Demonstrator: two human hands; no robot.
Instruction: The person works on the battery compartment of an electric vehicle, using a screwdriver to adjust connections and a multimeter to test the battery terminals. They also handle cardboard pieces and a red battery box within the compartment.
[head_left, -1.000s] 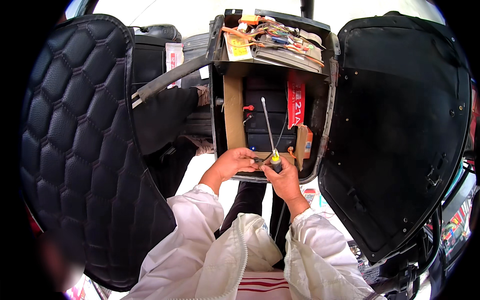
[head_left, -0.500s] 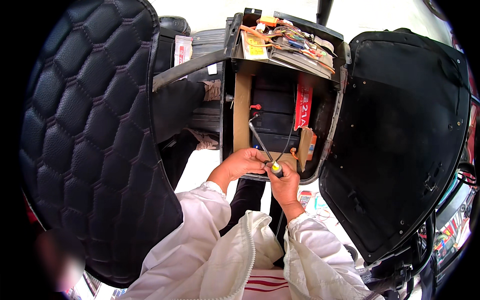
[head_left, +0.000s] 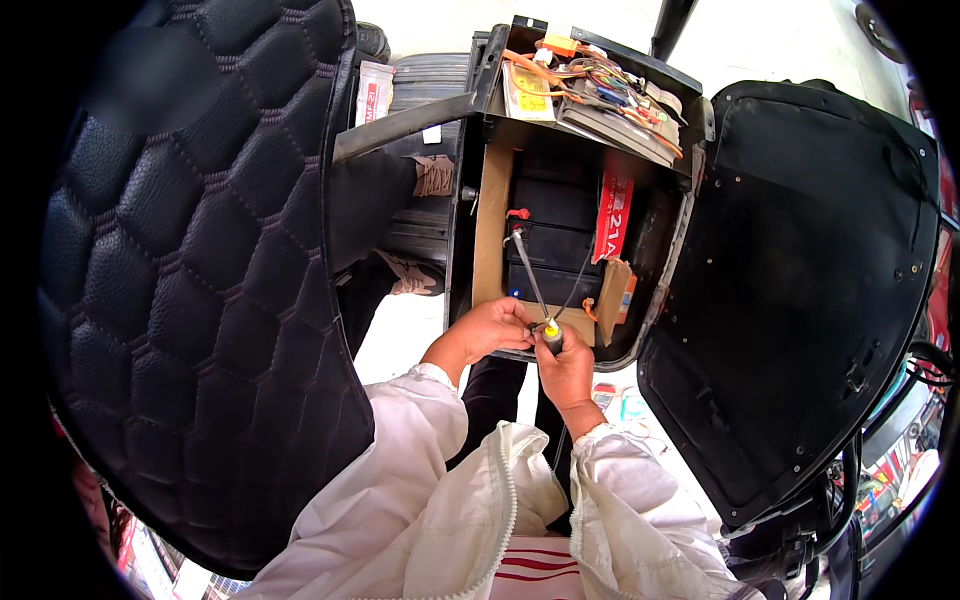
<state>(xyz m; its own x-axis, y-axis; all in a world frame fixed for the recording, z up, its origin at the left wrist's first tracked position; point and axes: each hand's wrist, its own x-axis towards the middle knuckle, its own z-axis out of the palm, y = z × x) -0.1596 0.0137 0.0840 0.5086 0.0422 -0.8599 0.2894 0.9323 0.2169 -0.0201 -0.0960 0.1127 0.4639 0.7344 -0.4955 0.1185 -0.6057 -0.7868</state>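
Note:
My right hand (head_left: 566, 368) is wrapped round a screwdriver (head_left: 553, 338) with a dark handle and a yellow collar. Its long grey shaft slants up and left to a terminal beside a red cap (head_left: 518, 214) on the black batteries (head_left: 550, 243). Close beside the handle, my left hand (head_left: 486, 334) is closed with fingertips pinched together; what lies in them is too small to make out. A thin dark wire (head_left: 576, 284) runs from the batteries down towards my hands. Both hands are at the near edge of the black battery box (head_left: 628, 352).
Cardboard (head_left: 488, 222) lines the box, and a red label (head_left: 611, 215) lies on the batteries. Tangled wires (head_left: 600, 85) fill a tray at the far side. A quilted black seat (head_left: 210, 290) rises left; a black panel (head_left: 790, 290) stands right. A person's shoe (head_left: 434, 176) shows left of the box.
The view has shifted slightly, so the box and the seat appear a little farther right. My hands keep the same hold, and the screwdriver's tip stays at the terminal.

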